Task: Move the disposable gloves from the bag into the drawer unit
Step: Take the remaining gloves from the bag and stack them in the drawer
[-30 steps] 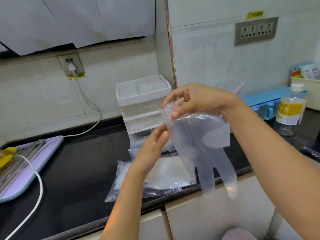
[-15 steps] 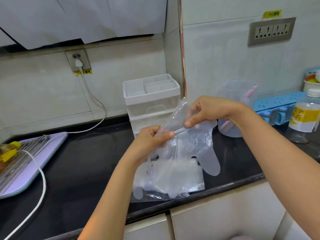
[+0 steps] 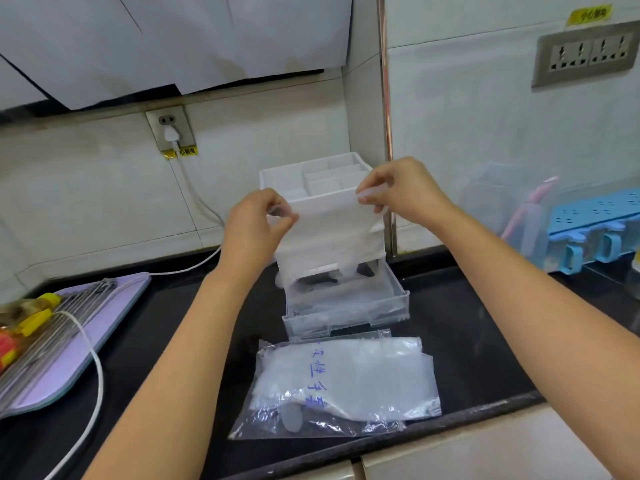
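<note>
Holding one thin clear disposable glove [image 3: 329, 233] stretched between both hands at chest height, directly in front of the white drawer unit [image 3: 325, 188]. Left hand [image 3: 258, 223] pinching the glove's upper left corner, grip pressed together on the film; right hand [image 3: 398, 192] pinching the upper right corner the same way. Glove fingers dangling down toward the bottom drawer [image 3: 346, 306], pulled open and possibly already containing some clear film, though hard telling through the transparent plastic. Lying flat just in front of that drawer, near the front edge of the black surface [image 3: 173, 341]: the clear bag [image 3: 339, 382] with blue handwriting, still holding a stack of gloves. Judging the step in hand as carrying this glove over the open drawer; calling next for lowering it, folding or bunching it so nothing hangs over the drawer wall, then releasing and reaching back to the bag. Around the scene: pale tiled walls meeting in a corner, a wall socket [image 3: 169, 128] with a white plug and cord trailing down, a lilac tray [image 3: 114, 313] of metal rods at left, a blue rack [image 3: 595, 220] at right.
</note>
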Demonstrator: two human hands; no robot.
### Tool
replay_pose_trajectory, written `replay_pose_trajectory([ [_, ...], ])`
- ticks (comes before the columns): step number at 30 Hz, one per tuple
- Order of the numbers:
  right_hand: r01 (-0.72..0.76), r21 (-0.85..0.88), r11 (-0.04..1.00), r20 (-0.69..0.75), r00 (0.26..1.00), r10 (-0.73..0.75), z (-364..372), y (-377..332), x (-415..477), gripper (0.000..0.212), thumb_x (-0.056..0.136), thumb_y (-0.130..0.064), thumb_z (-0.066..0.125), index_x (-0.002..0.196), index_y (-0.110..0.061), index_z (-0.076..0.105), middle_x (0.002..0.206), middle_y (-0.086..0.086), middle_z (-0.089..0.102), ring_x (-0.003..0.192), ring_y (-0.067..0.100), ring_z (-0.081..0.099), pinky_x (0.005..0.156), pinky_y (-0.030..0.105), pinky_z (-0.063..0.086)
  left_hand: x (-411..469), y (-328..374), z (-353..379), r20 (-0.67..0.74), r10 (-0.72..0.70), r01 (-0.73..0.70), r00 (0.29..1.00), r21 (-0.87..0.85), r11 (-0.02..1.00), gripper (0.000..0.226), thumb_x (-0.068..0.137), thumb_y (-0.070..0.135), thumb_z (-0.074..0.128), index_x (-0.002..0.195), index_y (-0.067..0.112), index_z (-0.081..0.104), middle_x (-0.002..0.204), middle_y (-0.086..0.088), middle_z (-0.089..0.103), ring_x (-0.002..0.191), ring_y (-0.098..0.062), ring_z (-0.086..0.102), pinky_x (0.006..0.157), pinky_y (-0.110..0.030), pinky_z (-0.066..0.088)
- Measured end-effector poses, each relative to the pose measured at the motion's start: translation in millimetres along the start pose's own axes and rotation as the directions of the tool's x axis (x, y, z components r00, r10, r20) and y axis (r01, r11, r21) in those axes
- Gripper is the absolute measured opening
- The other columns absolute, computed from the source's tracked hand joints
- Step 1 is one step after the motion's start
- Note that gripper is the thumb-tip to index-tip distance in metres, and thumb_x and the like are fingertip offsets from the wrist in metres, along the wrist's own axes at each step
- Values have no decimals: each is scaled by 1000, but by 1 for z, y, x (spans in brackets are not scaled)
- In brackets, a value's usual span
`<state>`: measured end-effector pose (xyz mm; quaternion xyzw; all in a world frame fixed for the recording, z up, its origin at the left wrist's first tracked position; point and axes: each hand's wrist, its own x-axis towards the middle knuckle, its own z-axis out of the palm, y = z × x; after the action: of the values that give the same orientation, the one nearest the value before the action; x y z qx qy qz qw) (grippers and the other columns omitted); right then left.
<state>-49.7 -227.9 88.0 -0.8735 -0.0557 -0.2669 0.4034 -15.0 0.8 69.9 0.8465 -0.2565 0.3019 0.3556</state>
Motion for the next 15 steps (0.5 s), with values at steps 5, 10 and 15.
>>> replay_pose_trajectory([
  [5, 29, 203, 979, 69, 997, -44, -1, 37, -18, 20, 79, 7, 69, 81, -12, 75, 92, -7, 71, 81, -2, 66, 78, 13, 51, -31, 0, 0, 56, 284, -289, 957, 152, 945, 10, 84, 22, 71, 82, 15, 64, 85, 8, 57, 82, -7, 48, 72, -21, 36],
  [10, -28, -60, 998, 271, 961, 44, 20, 81, -28, 55, 75, 21, 45, 67, -27, 70, 100, -8, 69, 103, 8, 61, 88, 13, 41, -44, -25, 38, 436, 32, -111, 899, 157, 981, 10, 85, 20, 68, 86, 10, 68, 92, 2, 64, 86, -16, 57, 79, -29, 45],
  [15, -15, -270, 963, 368, 922, 117, 39, 92, -28, 50, 78, 17, 40, 74, -23, 70, 113, 2, 65, 107, 16, 57, 93, 24, 43, -35, -43, 70, 639, -177, 56, 748, 205, 977, 12, 80, 14, 69, 87, 5, 69, 98, -7, 67, 79, -18, 57, 78, -31, 49],
])
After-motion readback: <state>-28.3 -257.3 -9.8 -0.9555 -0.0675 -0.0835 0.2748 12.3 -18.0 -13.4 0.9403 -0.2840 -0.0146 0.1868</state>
